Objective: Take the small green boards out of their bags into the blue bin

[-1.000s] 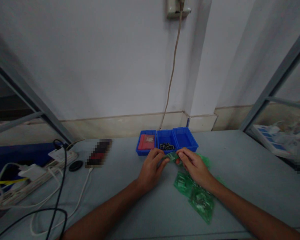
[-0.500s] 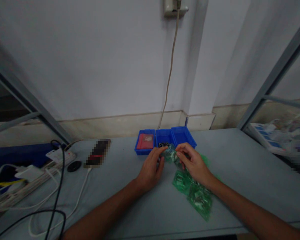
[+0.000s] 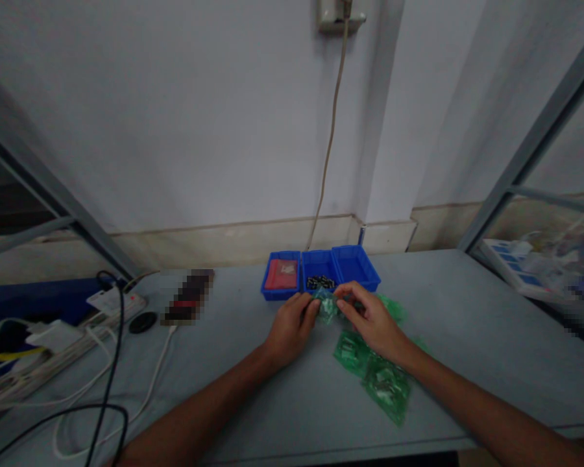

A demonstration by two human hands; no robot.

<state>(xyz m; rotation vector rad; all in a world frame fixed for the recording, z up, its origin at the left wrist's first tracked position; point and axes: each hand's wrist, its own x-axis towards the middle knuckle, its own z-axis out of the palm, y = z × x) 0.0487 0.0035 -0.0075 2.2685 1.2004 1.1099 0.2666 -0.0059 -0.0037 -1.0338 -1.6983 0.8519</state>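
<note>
Between my hands is a small green plastic bag (image 3: 327, 307) with pale contents I cannot make out. My left hand (image 3: 292, 327) pinches its left side between thumb and fingers. On the other side, the thumb and fingertips of my right hand (image 3: 370, 318) close at the bag's upper right edge. Below my right hand, more green plastic bags (image 3: 387, 386) with small metallic parts inside lie on the table, partly hidden by the hand and forearm. Just behind the held bag, small black-and-silver parts (image 3: 320, 282) lie in the middle blue bin (image 3: 320, 261).
Left of the middle bin, a blue bin (image 3: 268, 295) holds a red packet (image 3: 281, 274); another blue bin (image 3: 355, 263) stands right. A blurred-out phone (image 3: 189, 295), a black disc (image 3: 143, 322), a power strip (image 3: 85, 324) and cables occupy the table's left. The wall rises behind.
My left fingers have curled in from a stretched-out pose to pinch the bag. The bag has come slightly nearer and left, uncovering the parts in the middle bin.
</note>
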